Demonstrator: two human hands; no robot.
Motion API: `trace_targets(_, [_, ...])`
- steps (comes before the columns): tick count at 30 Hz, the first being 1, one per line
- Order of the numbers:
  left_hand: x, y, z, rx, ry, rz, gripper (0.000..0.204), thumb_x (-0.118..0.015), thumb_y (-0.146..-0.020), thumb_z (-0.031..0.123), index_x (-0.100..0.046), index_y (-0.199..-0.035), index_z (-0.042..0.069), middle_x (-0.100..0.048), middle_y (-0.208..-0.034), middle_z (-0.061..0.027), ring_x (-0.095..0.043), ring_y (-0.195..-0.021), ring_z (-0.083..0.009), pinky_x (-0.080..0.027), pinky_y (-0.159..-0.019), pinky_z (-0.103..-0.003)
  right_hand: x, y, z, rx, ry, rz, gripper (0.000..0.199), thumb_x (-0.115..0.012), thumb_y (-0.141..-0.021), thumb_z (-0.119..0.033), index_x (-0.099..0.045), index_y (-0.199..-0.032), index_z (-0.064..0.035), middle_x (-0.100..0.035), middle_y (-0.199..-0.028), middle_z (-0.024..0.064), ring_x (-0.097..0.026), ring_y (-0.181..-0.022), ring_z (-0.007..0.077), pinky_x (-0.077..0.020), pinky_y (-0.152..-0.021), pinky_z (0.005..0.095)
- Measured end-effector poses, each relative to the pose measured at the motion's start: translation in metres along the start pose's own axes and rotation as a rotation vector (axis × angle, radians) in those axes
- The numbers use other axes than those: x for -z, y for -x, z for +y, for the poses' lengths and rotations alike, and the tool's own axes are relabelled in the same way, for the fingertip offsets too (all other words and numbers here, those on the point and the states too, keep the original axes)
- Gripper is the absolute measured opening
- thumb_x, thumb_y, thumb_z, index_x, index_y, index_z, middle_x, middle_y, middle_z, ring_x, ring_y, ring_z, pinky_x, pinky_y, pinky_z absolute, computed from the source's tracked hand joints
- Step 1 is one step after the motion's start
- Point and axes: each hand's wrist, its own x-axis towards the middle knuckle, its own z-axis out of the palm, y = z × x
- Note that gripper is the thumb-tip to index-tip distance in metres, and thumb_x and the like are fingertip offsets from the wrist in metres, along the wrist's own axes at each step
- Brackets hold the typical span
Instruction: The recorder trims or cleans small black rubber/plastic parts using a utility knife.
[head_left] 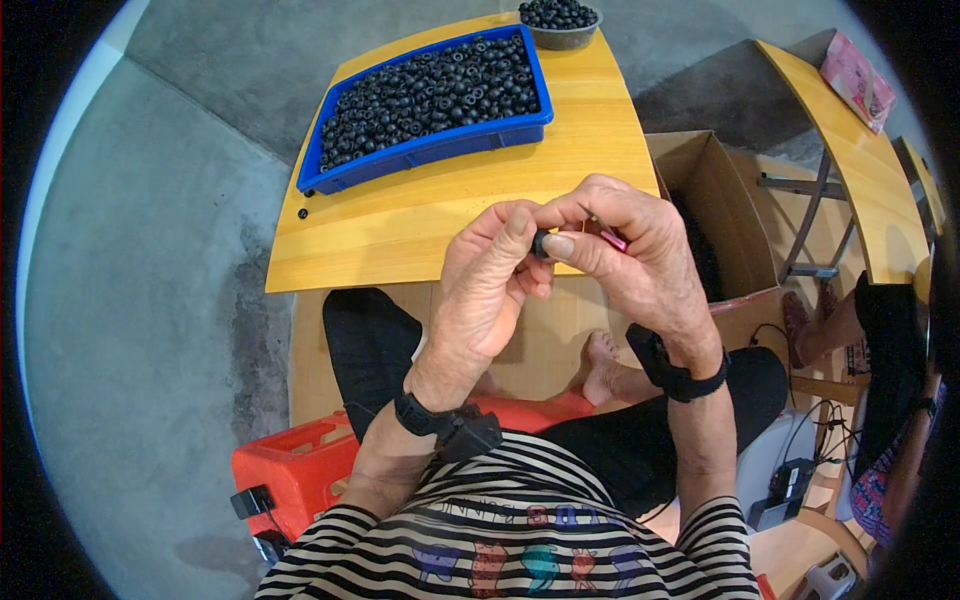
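In front of the table edge, my left hand (478, 285) pinches a small black ring-shaped part (541, 243) between thumb and fingers. My right hand (650, 250) meets it there, its thumb and forefinger pressed against the same part. A small tool with a pink handle (614, 240) and a thin metal end is tucked in the right hand's fingers; its exact kind is hard to make out. Beyond the hands stands a blue bin (440, 150) heaped with similar black parts, and one loose black part (303, 214) lies near its left corner.
A grey bowl (567, 38) of black parts stands at the table's (590, 130) far right corner. An open cardboard box (745, 215) is on the floor to the right. Farther right are a second table (850, 165), a pink package (858, 82) and another person's leg (835, 335).
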Motion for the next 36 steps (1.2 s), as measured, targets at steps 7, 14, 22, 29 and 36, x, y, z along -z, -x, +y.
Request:
trace_targets(7, [-0.007,0.004,0.002,-0.022,0.134,0.016,0.024,-0.065,-0.085,0.023,-0.059,-0.099,0.004,-0.061,-0.081,-0.0037,-0.056,-0.066,-0.0098,-0.047,-0.057,-0.021,-0.002,0.001,-0.002,-0.001,-0.01,0.051,0.016,-0.068,-0.075,-0.007,-0.067,-0.09,-0.0013,-0.058,-0.07,0.008,-0.054,-0.064,0.0158,-0.0421,-0.058,0.0275])
trace_targets(14, [-0.006,0.005,0.004,0.006,0.176,-0.018,0.02,-0.065,-0.085,0.013,-0.059,-0.1,0.003,-0.063,-0.084,-0.0056,-0.058,-0.065,-0.01,-0.049,-0.057,-0.021,0.003,0.002,-0.014,-0.002,0.047,0.028,0.017,-0.068,-0.074,-0.007,-0.067,-0.09,-0.001,-0.057,-0.068,0.0075,-0.052,-0.062,0.0148,-0.0406,-0.056,0.0274])
trace_targets(22, [-0.007,0.003,0.006,0.036,0.149,-0.013,0.017,-0.063,-0.086,0.014,-0.059,-0.099,0.003,-0.063,-0.081,-0.0059,-0.058,-0.065,-0.0096,-0.049,-0.057,-0.02,0.004,0.001,-0.004,0.001,0.026,0.047,0.013,-0.068,-0.075,-0.005,-0.068,-0.087,-0.0018,-0.058,-0.067,0.0068,-0.053,-0.062,0.0147,-0.0413,-0.057,0.0265])
trace_targets(29, [-0.004,-0.001,0.009,0.033,0.169,-0.02,0.017,-0.061,-0.088,0.015,-0.059,-0.099,0.003,-0.063,-0.083,-0.006,-0.059,-0.066,-0.0089,-0.049,-0.059,-0.02,0.002,0.001,0.004,-0.108,-0.164,0.167,0.017,-0.067,-0.079,-0.01,-0.064,-0.092,0.0008,-0.057,-0.069,0.0041,-0.051,-0.064,0.0091,-0.0404,-0.058,0.022])
trace_targets(36, [-0.006,0.002,0.015,0.018,0.126,0.04,0.019,-0.059,-0.089,0.017,-0.059,-0.102,0.003,-0.057,-0.083,-0.0028,-0.052,-0.07,-0.0074,-0.046,-0.061,-0.017,0.011,0.004,0.001,-0.087,0.106,0.034,0.032,-0.063,-0.084,-0.026,-0.06,-0.099,0.0023,-0.058,-0.078,0.0079,-0.052,-0.067,0.0128,-0.0425,-0.06,0.0248])
